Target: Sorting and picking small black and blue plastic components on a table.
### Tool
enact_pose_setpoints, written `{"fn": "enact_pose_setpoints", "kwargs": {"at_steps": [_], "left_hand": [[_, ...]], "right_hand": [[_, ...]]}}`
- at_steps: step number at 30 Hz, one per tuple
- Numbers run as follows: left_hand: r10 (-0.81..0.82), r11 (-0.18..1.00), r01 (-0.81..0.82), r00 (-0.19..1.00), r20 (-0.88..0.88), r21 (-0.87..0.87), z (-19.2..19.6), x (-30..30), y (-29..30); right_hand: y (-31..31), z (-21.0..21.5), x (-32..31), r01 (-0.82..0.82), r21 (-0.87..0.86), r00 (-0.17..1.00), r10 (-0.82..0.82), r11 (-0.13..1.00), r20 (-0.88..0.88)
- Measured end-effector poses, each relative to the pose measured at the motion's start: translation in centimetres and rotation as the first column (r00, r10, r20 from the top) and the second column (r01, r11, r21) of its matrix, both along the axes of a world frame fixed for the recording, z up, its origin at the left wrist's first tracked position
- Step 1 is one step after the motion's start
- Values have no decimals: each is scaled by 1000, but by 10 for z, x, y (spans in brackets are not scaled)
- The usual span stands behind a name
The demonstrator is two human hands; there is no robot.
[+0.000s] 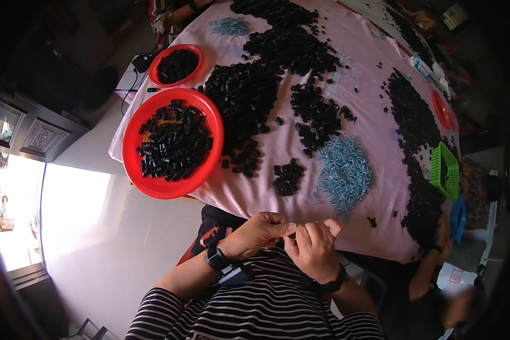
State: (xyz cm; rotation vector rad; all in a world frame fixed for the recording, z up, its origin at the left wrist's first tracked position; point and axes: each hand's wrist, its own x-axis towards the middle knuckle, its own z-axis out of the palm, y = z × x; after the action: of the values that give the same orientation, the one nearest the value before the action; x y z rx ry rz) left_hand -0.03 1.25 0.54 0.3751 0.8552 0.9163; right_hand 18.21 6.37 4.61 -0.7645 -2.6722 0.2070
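A small white-and-blue oblong packet (422, 67) lies at the bench's (374, 119) far right edge; its label is illegible.

Bare pink cloth (266, 195) between red tray (135, 133) and screw pile (344, 174).

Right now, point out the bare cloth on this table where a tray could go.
Bare pink cloth lies between the central black heaps and the right-hand strip of black pieces. A narrower patch runs along the near edge, between the big red tray and the silver screw pile. The middle and far end are crowded.
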Motion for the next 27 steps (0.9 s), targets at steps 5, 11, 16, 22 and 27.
{"fn": "enact_pose_setpoints", "kwargs": {"at_steps": [5, 11, 16, 22, 27], "left_hand": [[5, 1000, -5, 1000, 21, -16, -9, -2, -2], [94, 995, -94, 996, 3, -27, -6, 3, 0], [67, 990, -60, 997, -50, 128, -3, 2, -3], [70, 987, -53, 991, -116, 151, -5, -1, -9], [117, 989, -120, 992, 39, 81, -13, -4, -10]], "right_hand": [[22, -2, 7, 28, -247, 997, -45, 969, -64], [89, -43, 32, 447, 174, 894, -435, 877, -105], [100, -52, 28, 429, 288, 898, -440, 856, -28], [99, -50, 40, 435, 82, 895, -420, 897, -153], [93, -47, 45, 414, 10, 901, -409, 910, -143]]}}
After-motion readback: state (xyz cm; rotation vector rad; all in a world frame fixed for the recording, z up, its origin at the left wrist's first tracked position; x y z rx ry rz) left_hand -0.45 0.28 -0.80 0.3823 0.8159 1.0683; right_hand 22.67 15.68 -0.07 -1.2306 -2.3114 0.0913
